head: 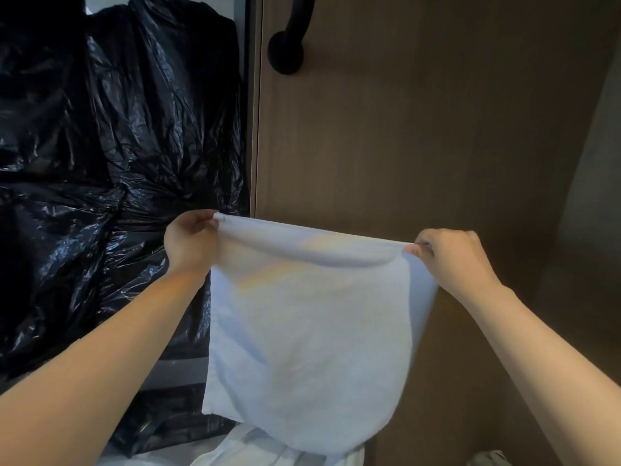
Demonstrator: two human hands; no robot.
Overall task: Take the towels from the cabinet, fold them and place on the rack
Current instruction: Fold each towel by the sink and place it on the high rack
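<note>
The left hand [191, 242] pinches the upper left corner of a pale blue-white terry towel [305, 338], fingers curled round the hem; the right hand [448, 255] pinches the upper right corner the same way; between them the top edge is drawn nearly taut, sagging slightly in the middle, and the cloth hangs down in the air as a broad sheet, its lower left corner square and its lower right side rounded and blurred; the towel hangs in front of a brown wood-grain cabinet door [420, 129], which bears a black curved handle [289, 38] near its top left; to the left of the door, crumpled glossy black plastic bags [111, 146] fill the open space, the left forearm crossing in front of them; below the towel's bottom edge lies more white cloth [255, 449], bunched and partly hidden.
</note>
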